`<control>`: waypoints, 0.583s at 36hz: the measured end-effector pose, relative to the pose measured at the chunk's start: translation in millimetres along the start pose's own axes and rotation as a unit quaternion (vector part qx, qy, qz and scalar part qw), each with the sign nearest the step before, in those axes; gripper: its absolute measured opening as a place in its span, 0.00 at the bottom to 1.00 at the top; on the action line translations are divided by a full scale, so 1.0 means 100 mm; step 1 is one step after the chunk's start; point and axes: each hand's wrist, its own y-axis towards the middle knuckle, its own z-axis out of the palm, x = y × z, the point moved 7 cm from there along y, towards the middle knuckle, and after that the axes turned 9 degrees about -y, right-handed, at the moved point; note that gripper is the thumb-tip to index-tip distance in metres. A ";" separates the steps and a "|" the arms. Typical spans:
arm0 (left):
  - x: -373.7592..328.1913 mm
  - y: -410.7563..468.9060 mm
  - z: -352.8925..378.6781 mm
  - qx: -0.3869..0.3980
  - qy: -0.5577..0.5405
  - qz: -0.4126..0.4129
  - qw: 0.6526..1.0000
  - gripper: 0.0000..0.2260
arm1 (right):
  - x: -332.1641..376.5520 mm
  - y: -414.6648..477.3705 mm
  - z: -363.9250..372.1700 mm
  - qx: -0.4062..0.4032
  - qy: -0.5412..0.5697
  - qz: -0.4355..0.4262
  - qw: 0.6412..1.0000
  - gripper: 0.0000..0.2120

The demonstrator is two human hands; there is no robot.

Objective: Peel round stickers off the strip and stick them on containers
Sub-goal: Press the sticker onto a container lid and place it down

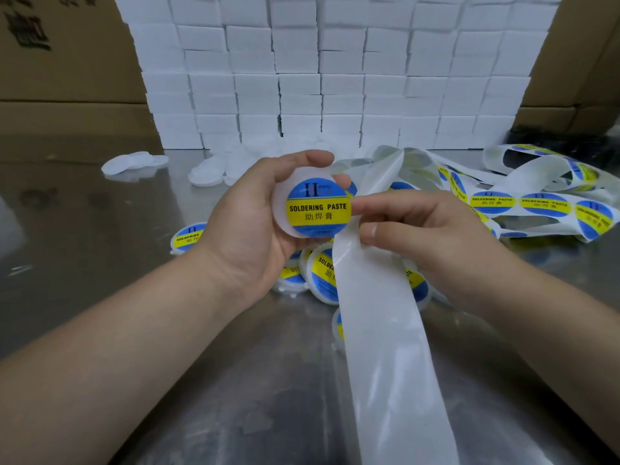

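Head view: the metal table [100, 213] was closed off at the back by a wall of stacked white boxes [302, 78], with cardboard cartons [67, 62] on either side of it. Open metal was seen at the left and in the near foreground; the right side was crowded by loops of the strip [379, 330]. No table edge could be made out.

One round white container [280, 209] was held up over the middle of the table, gripped at its rim by the curled fingers and thumb of the left hand [248, 223]. One sticker [318, 209] was seen on its flat face, which was turned toward the camera, the yellow band and its lettering running level from left to right. The sticker's right edge was touched by the forefinger of the right hand [422, 236], while the strip was pinched by that hand's thumb and fingers.

The strip's long axis ran from the bottom edge up to the right hand, then away rightward. At least three unpeeled stickers [491, 202] were counted there. About five labelled containers [322, 273] lay beneath the hands, partly hidden. Two heaps of plain white lids [134, 162] lay near the boxes.
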 end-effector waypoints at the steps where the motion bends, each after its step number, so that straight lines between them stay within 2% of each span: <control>1: 0.00 0.00 0.00 0.001 0.013 0.005 1.000 0.14 | 0.00 0.00 0.00 0.002 0.004 0.000 1.000 0.14; 6: 0.01 -0.01 0.00 0.004 0.069 0.024 0.997 0.10 | 0.02 -0.01 0.01 -0.003 0.008 0.003 1.000 0.18; 8: 0.02 -0.01 -0.01 0.004 0.085 0.024 0.996 0.07 | 0.02 -0.01 0.00 -0.008 0.018 0.010 1.000 0.17; 21: 0.01 -0.02 0.01 0.006 0.122 0.040 0.992 0.12 | 0.01 -0.01 0.01 -0.005 0.027 0.011 1.000 0.13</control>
